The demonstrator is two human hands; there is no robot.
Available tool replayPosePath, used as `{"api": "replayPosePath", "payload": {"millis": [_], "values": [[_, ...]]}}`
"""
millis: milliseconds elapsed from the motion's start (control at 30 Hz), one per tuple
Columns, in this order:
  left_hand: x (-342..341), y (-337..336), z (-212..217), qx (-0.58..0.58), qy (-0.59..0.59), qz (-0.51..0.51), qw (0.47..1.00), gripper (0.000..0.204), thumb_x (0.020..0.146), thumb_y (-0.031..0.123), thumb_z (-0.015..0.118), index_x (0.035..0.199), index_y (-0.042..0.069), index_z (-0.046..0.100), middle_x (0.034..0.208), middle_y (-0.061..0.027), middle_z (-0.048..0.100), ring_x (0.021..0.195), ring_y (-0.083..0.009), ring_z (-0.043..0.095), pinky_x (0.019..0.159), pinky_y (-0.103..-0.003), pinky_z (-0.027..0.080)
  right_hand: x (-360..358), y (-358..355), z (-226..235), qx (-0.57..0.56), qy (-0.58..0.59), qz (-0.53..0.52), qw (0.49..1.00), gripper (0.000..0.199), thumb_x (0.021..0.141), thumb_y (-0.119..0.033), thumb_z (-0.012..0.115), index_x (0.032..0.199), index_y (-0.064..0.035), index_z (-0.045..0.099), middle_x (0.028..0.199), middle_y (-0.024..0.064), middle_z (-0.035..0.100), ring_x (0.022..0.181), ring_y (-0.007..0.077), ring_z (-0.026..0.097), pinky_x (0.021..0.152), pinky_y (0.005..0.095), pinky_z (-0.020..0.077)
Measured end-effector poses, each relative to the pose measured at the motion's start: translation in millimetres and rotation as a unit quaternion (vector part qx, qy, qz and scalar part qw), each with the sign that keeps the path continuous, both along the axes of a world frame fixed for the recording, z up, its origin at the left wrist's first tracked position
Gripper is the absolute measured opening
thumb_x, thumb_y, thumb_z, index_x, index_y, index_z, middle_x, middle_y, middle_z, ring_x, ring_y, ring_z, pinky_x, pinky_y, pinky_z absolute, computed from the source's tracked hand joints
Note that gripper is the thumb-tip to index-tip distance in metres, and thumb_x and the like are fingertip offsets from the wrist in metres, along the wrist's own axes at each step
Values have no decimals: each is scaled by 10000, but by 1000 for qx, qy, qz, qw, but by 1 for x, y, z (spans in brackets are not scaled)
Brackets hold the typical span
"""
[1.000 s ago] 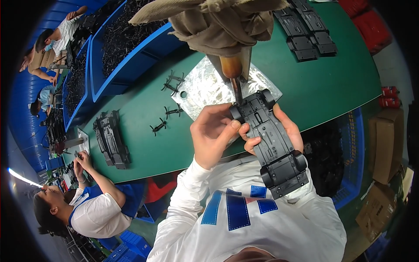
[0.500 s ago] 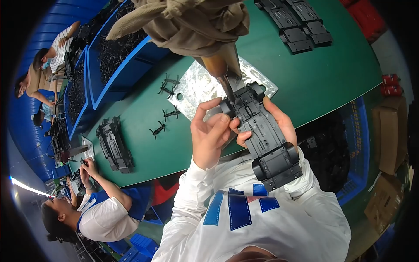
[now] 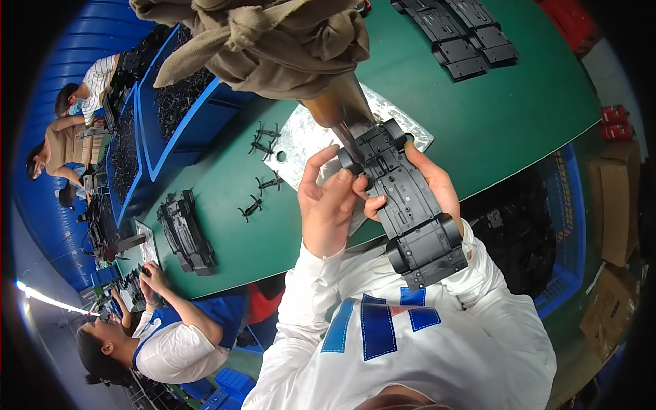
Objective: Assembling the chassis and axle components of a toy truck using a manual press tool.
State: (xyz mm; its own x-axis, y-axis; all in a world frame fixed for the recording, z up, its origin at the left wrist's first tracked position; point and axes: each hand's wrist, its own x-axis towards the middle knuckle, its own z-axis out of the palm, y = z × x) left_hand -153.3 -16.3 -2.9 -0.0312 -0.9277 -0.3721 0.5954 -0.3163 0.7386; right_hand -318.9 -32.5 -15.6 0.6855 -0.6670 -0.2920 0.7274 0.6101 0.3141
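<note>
A long black plastic toy-car chassis (image 3: 408,205) with wheels is held above the green table (image 3: 519,116), underside up. My right hand (image 3: 437,181) cradles it from beneath. My left hand (image 3: 329,205) pinches its front end, thumb and fingers on the black plastic beside a front wheel. A hanging tool with a brown handle (image 3: 333,109), wrapped in brownish cloth (image 3: 273,41), comes down from above, its tip meeting the chassis front. A silver metal plate (image 3: 307,140) lies on the table under it.
Small black clips (image 3: 263,184) lie left of the plate. More black chassis parts sit at the far side (image 3: 458,31) and at left (image 3: 184,232). Blue bins (image 3: 164,109) hold black parts. Other people work along the table at left. Cardboard boxes (image 3: 615,205) stand at right.
The chassis and both hands have shifted slightly left and up toward the tool tip. My left fingers have moved onto the front end beside the wheel.
</note>
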Motion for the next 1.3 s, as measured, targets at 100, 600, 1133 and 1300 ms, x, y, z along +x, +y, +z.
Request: {"api": "replayPosePath", "payload": {"millis": [100,600,1133,1300], "values": [[1,-1,-4,-3,18,-1,1000,460,921,53,598,1335,24,398,849,-140,642,588,-56,445,572,-183,393,0,-1,0,-5,-1,2,1000,468,1009,-405,465,1304,-45,515,1138,193,611,974,309,578,718,365,478],[2,-3,2,-11,16,-18,1000,496,934,44,557,1386,44,352,835,-145,626,591,-68,479,603,-207,462,0,-3,5,14,-11,4,1000,467,1005,-401,479,1302,-43,518,1140,192,604,948,296,579,711,368,478],[-6,-4,3,-9,-1,16,1000,429,955,57,539,1354,52,382,839,-137,640,434,-9,313,499,-178,452,1,-3,5,12,-14,-3,1000,488,1002,-414,478,1306,-35,517,1155,184,600,941,295,584,715,371,476],[-8,-4,4,-13,-4,14,1000,427,955,58,542,1351,47,383,834,-137,639,433,-9,312,461,-153,380,0,-3,5,9,-20,3,1000,492,1001,-418,478,1307,-35,517,1155,189,600,945,297,583,717,370,476]]}}
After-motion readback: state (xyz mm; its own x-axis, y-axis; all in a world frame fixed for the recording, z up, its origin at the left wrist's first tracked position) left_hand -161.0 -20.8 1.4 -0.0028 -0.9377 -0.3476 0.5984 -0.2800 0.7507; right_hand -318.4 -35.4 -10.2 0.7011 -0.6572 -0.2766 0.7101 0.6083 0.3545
